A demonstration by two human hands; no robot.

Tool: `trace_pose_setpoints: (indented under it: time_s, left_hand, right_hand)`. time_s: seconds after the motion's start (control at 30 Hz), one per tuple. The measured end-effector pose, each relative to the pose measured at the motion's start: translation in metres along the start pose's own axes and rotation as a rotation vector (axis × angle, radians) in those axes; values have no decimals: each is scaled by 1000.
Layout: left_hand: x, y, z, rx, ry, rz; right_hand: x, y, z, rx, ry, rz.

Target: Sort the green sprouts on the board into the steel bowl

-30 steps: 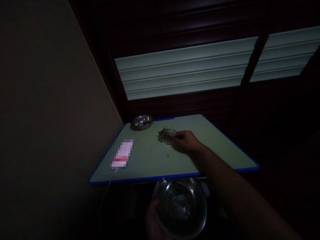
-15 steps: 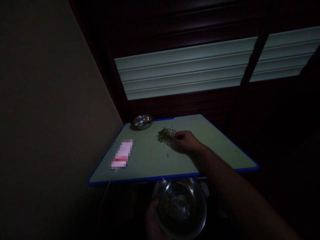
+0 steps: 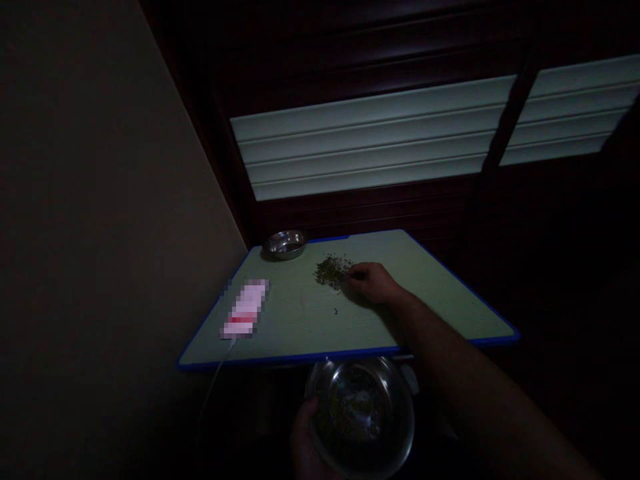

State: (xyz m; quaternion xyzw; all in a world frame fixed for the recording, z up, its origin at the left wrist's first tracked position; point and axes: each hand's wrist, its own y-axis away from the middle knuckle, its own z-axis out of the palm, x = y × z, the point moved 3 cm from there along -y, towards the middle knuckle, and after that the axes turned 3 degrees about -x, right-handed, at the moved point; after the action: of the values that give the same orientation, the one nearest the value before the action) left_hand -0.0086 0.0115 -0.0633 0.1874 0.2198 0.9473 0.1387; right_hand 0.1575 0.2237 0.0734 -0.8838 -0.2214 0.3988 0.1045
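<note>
My left hand (image 3: 306, 437) grips the left rim of a large metal bowl (image 3: 403, 427), held below the table's front edge. Greenish bits and a whitish shine show inside the bowl. On the pale green table (image 3: 435, 293) lies a spread pile of small green beans or seeds (image 3: 330, 271). At the pile's right side is my right hand (image 3: 370, 281), its fingertips pinched together and low over the surface. What lies between those fingertips is too small and dark to make out. A couple of loose grains (image 3: 336, 311) rest nearer the front edge.
A small shallow metal bowl (image 3: 285, 245) stands at the back left corner. A phone with a blurred screen (image 3: 246, 309) lies at the left, its white cable (image 3: 216, 373) hanging over the front edge. A wall (image 3: 115, 233) borders the left; dark slatted doors (image 3: 370, 140) stand behind.
Almost nothing differs. My right hand stays at the right side of the pile, and my left hand keeps holding the large bowl in the same place.
</note>
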Motion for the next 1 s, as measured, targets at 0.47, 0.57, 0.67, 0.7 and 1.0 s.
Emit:
trace_pose_setpoints:
  time_s: [0.47, 0.57, 0.67, 0.7, 1.0]
  left_hand:
    - [-2, 0, 0, 37, 33, -45]
    - [-2, 0, 0, 22, 42, -42]
    - [-1, 0, 1, 9, 45, -51]
    - [-1, 0, 1, 12, 43, -51]
    - [-1, -3, 1, -25, 18, -45]
  right_hand:
    - [-2, 0, -1, -9, -9, 8]
    - [-2, 0, -1, -5, -17, 12]
    - [0, 0, 0, 1, -8, -18]
    - [1, -1, 0, 2, -3, -31]
    - [0, -1, 2, 4, 25, -55]
